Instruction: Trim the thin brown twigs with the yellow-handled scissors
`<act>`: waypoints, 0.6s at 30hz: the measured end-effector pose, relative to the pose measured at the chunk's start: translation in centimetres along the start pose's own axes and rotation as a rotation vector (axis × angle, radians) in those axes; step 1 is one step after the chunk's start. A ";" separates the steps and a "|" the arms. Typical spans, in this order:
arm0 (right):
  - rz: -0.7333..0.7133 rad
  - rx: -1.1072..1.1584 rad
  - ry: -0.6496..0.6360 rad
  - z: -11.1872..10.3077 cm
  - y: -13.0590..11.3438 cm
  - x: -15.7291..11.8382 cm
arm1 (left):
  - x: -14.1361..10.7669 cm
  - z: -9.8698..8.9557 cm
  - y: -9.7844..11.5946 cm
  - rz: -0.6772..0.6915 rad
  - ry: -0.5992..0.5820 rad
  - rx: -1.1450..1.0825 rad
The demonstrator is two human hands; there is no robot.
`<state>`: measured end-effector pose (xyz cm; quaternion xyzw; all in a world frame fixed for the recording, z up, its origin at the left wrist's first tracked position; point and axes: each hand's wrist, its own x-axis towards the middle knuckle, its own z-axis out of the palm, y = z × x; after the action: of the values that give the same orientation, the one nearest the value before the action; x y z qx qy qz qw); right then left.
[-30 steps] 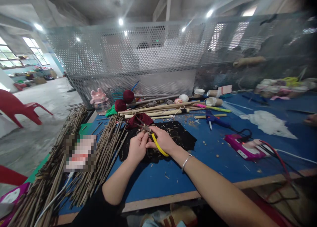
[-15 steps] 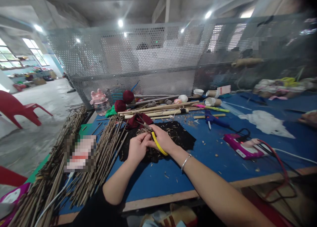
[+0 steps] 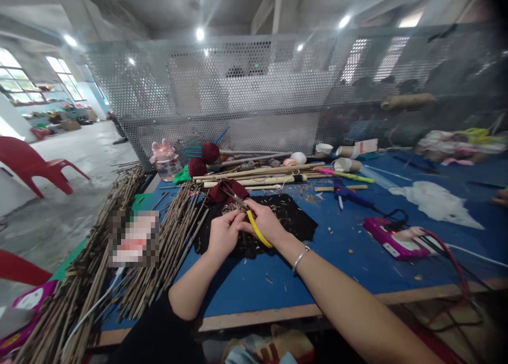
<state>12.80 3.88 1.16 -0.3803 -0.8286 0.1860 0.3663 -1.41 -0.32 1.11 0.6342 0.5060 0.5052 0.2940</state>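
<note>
My right hand (image 3: 265,222) is closed on a pair of scissors (image 3: 259,230) with yellow handles, its metal blades pointing away and up to the left. Close beside it, my left hand (image 3: 224,231) has its thumb and fingers pinched together; what they hold is hidden. Both hands are over a black cloth (image 3: 299,221) strewn with small twig clippings. Just beyond the blades lies dark red fabric (image 3: 217,193). To the left, a heap of thin brown twigs (image 3: 170,242) rests on the blue table (image 3: 262,287).
A blue glue gun (image 3: 345,192) and a magenta power box (image 3: 391,239) with cables lie to the right. Wooden sticks (image 3: 262,174), dark red balls (image 3: 210,153) and a pink-lidded jar (image 3: 164,157) line the back, before a perforated metal screen (image 3: 198,94). Another person's hand (image 3: 500,197) shows at far right.
The whole view has shifted slightly, so things sit a little farther right. My hands remain together over the black cloth, with the scissors still in my right hand.
</note>
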 end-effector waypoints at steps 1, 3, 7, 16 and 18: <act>0.002 -0.004 -0.002 0.0 0.0 0.0 | 0.0 0.0 0.0 0.004 -0.001 0.002; 0.006 -0.005 -0.007 -0.1 0.0 0.0 | 0.0 -0.1 0.0 0.008 -0.003 -0.001; 0.009 0.007 -0.004 -0.1 0.0 -0.1 | 0.1 -0.1 0.1 -0.008 -0.006 -0.001; 0.047 0.082 -0.043 -0.3 0.3 -0.1 | 0.0 0.0 -0.1 -0.031 0.005 -0.016; 0.035 0.130 -0.056 -0.4 0.2 -0.1 | 0.0 0.1 -0.3 -0.068 0.001 -0.055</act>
<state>13.22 3.98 1.26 -0.3649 -0.8178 0.2565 0.3636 -1.37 -0.17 0.84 0.6080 0.5135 0.5090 0.3279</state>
